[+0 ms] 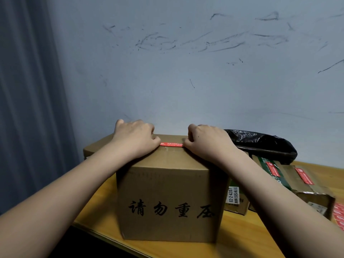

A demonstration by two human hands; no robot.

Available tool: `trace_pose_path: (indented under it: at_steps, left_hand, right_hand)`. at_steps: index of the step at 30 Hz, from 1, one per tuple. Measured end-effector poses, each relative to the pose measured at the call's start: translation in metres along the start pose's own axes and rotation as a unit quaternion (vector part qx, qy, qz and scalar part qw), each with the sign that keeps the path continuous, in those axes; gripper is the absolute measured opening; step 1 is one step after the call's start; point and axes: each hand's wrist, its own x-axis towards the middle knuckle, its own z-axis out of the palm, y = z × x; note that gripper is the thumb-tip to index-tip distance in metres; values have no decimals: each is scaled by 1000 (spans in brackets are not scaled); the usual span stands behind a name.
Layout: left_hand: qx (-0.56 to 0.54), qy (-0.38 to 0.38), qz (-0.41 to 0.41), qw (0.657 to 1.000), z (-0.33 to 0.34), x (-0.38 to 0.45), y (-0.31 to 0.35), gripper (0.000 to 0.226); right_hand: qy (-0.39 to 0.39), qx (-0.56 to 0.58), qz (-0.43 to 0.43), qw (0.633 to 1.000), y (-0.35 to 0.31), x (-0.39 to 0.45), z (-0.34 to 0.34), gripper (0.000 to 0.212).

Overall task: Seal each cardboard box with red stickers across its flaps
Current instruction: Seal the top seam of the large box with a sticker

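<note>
- Cardboard box (171,198) sits on the wooden worktop (247,237) right in front of you, its near face printed with four large black characters.
- Red sticker (172,144) lies flat across the box top, running left to right between your two hands.
- Your left hand (136,140) rests knuckles-up on the top of the box at the sticker's left end, fingers curled under (whether that grip actually pinches the strip, you cannot tell from here).
- Your right hand (208,144) covers the sticker's right end, fingers bent and thumb tip pressing down on the strip.
- Smaller boxes (290,181) lie to your right, two of them already carrying red stickers across their tops.
- Black plastic bag (260,144) sits behind those boxes, against the scuffed wall (186,71).
- More red stickers (338,215) show at the right edge of the worktop.
</note>
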Motion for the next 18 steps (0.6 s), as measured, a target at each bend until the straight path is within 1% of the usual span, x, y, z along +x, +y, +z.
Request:
trace_pose_path:
  at_steps: [3, 5, 6, 7, 9, 12, 14, 16, 18]
  left_hand:
    - [-31, 14, 5, 999, -1, -2, -4, 21]
    - [-57, 43, 13, 997, -1, -5, -7, 12]
    - [-75, 63, 21, 995, 0, -7, -7, 14]
    - [-95, 81, 34, 992, -1, -11, -6, 21]
    - [-120, 86, 70, 987, -2, -21, -1, 36]
    - [-97, 27, 137, 986, 3, -36, 9, 48]
    - [-80, -18, 155, 984, 7, -41, 11, 52]
    - [-82, -47, 158, 983, 8, -43, 12, 55]
    - [-89, -66, 159, 981, 7, -43, 12, 52]
  right_hand:
    - [12, 12, 4, 1000, 3, -2, -1, 18]
    - [28, 20, 1, 999, 6, -5, -1, 18]
    - [39, 29, -5, 999, 7, -7, -1, 21]
    - [48, 45, -13, 998, 7, -10, -1, 25]
    - [35, 83, -43, 995, 5, -15, -2, 35]
    - [-64, 78, -99, 990, -8, -30, -3, 52]
    - [-117, 78, -116, 983, -15, -40, -4, 55]
    - [-132, 83, -117, 981, -17, -44, -7, 56]
    - [-139, 81, -117, 980, -18, -44, -9, 56]
